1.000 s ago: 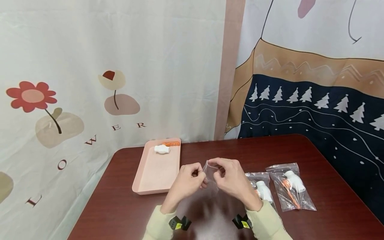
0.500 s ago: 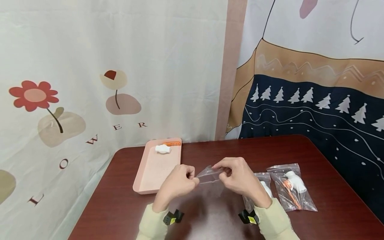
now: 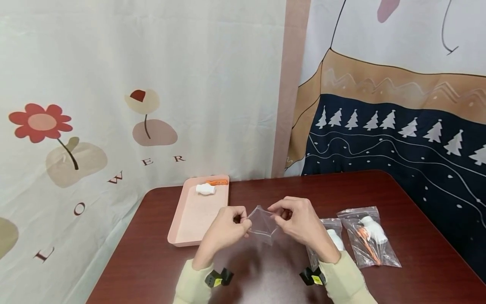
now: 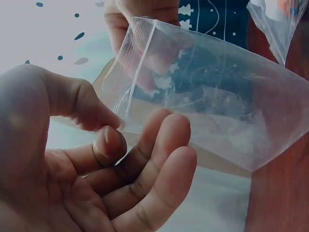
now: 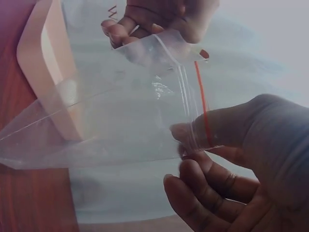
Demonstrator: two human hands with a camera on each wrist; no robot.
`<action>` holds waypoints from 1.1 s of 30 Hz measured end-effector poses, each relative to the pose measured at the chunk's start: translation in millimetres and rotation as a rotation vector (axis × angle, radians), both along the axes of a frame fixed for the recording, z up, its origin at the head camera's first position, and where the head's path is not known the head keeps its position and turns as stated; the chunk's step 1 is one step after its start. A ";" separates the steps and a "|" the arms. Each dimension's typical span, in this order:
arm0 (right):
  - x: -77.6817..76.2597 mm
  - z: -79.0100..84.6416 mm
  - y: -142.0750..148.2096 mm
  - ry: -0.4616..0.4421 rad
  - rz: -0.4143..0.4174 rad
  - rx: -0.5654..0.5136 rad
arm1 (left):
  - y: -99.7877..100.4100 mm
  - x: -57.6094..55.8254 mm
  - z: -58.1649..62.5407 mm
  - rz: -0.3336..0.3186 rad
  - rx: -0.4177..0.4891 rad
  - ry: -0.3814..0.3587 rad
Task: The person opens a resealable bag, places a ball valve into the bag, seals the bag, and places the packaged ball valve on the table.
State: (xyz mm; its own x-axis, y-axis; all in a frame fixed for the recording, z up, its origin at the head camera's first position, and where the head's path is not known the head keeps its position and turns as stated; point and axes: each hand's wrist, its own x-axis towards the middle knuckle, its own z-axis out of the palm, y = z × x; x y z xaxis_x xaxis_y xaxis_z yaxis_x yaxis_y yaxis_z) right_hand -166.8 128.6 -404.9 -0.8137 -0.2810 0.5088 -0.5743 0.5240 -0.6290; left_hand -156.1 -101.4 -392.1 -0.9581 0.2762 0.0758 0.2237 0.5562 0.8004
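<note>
Between my hands hangs a clear zip-lock bag (image 3: 262,226), its mouth spread apart at the top and nothing visible inside. My left hand (image 3: 227,226) pinches one side of the mouth between thumb and index finger; in the left wrist view the other fingers curl loosely below. On the opposite side my right hand (image 3: 298,217) pinches the edge. The right wrist view shows a red line along the bag's zip strip (image 5: 203,104). The bag's body (image 4: 217,96) stretches away from the fingers in the left wrist view.
A pink tray (image 3: 197,223) at the back left holds a white bottle-like piece (image 3: 206,189) and an orange item (image 3: 217,182). To the right lie two filled zip bags, one (image 3: 368,236) with a white piece and an orange item, the other (image 3: 334,238) partly behind my right arm.
My hands have moved apart from each other. The bag between them was pulled flat half a second ago, and its mouth now stands spread wider.
</note>
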 end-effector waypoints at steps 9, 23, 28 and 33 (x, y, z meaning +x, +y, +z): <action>-5.4 1.3 13.4 -0.138 0.037 0.026 | -4.3 -2.4 -2.7 -0.029 -0.002 -0.022; -7.3 0.7 11.5 -0.309 0.164 -0.084 | -7.0 -7.9 -4.4 -0.191 0.123 -0.063; -9.5 -2.3 12.7 -0.350 0.097 -0.147 | -5.4 -10.0 -6.7 -0.217 0.138 -0.083; -10.9 -3.7 13.5 -0.341 0.036 -0.171 | -9.7 -12.0 -9.3 -0.202 0.139 -0.081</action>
